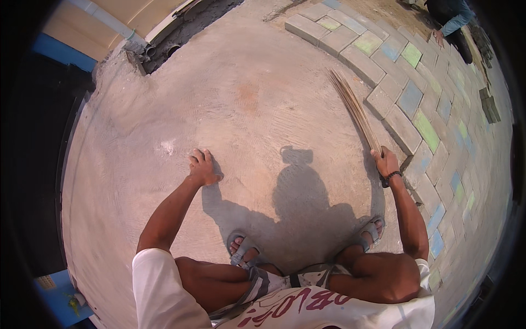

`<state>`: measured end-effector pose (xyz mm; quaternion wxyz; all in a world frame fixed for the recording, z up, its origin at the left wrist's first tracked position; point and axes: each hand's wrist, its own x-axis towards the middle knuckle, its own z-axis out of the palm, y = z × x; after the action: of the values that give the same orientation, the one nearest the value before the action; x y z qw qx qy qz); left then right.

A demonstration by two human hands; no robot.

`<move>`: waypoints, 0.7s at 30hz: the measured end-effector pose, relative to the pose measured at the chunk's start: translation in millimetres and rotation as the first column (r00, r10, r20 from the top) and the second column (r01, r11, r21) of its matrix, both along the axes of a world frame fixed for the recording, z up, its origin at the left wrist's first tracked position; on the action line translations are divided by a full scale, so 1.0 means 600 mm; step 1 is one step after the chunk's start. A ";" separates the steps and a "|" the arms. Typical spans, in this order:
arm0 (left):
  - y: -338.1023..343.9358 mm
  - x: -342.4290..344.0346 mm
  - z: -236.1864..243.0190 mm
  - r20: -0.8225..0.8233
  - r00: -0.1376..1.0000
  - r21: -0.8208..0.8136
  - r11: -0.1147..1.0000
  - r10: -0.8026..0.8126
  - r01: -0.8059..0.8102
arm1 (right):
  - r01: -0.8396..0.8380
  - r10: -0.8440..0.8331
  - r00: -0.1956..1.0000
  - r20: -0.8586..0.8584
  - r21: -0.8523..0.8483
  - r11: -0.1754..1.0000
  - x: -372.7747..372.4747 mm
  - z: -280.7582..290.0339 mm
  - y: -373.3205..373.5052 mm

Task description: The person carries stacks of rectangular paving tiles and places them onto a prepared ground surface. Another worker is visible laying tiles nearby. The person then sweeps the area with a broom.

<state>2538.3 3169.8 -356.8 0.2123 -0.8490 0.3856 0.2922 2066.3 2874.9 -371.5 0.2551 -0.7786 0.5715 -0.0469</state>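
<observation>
A stick broom [355, 109], a bundle of long thin brown sticks, is held at its near end in my right hand [387, 163]. Those fingers are wrapped around the bundle. The sticks fan out slightly as they slant away to the far left, low over the concrete. My left hand [204, 168] is out over the smooth grey concrete surface [241, 131] with its fingers apart and nothing in it. Its palm faces down and appears to rest on the concrete.
Raised paving blocks [410, 100], some tinted green or blue, step along the right. A person [455, 27] crouches at the far right, one hand on the blocks. At the far left, a drainpipe [109, 21] ends by a gap along a wall. My sandalled feet [243, 249] are close in front.
</observation>
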 end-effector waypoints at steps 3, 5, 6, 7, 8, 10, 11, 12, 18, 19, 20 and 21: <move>-0.003 -0.007 -0.003 0.023 1.000 0.002 1.000 -0.002 0.002 | 0.092 -0.088 0.993 0.078 -0.041 0.995 -0.003 0.004 0.016; 0.004 -0.004 -0.003 0.041 0.999 0.025 1.000 0.003 -0.004 | -0.027 0.025 0.993 0.117 0.016 1.000 0.047 0.028 0.045; 0.008 -0.001 -0.004 0.046 0.999 0.041 0.999 0.001 -0.003 | -0.111 0.102 0.985 0.136 0.057 0.992 0.084 0.052 0.064; 0.007 -0.002 -0.005 0.050 0.999 0.052 0.999 -0.008 0.006 | -0.209 0.199 0.974 0.107 0.083 0.975 0.117 0.064 0.080; 0.010 -0.001 -0.005 0.051 0.999 0.051 0.999 0.000 -0.003 | -0.301 0.293 0.952 0.084 0.112 0.947 0.153 0.070 0.095; 0.005 -0.002 -0.007 0.050 0.999 0.038 0.999 0.002 -0.004 | -0.463 0.461 0.886 0.046 0.115 0.879 0.211 0.066 0.112; 0.002 -0.002 -0.008 0.047 0.999 0.026 1.000 -0.007 0.006 | -0.492 0.494 0.869 0.006 0.112 0.863 0.227 0.053 0.105; 0.001 -0.003 -0.010 0.045 0.999 0.015 1.000 -0.016 0.016 | -0.520 0.526 0.850 -0.034 0.111 0.847 0.242 0.036 0.095; 0.006 -0.001 0.004 0.052 0.998 0.013 1.000 -0.025 0.025 | -0.228 0.238 0.968 -0.080 0.112 0.967 0.225 0.009 -0.026; 0.004 -0.002 0.003 0.046 0.999 0.013 1.000 -0.026 0.025 | -0.184 0.192 0.978 -0.085 0.098 0.978 0.211 0.006 -0.045; 0.003 -0.004 0.000 0.042 0.999 0.008 1.000 -0.018 0.018 | -0.138 0.145 0.985 -0.088 0.083 0.987 0.196 0.003 -0.063; 0.002 -0.003 -0.003 0.040 0.999 0.003 1.000 -0.014 0.014 | -0.089 0.094 0.992 -0.088 0.068 0.994 0.182 -0.001 -0.077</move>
<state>2536.6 3170.8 -358.7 0.2231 -0.8516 0.3869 0.2744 2175.6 2828.6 -372.2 0.2555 -0.7967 0.5474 0.0187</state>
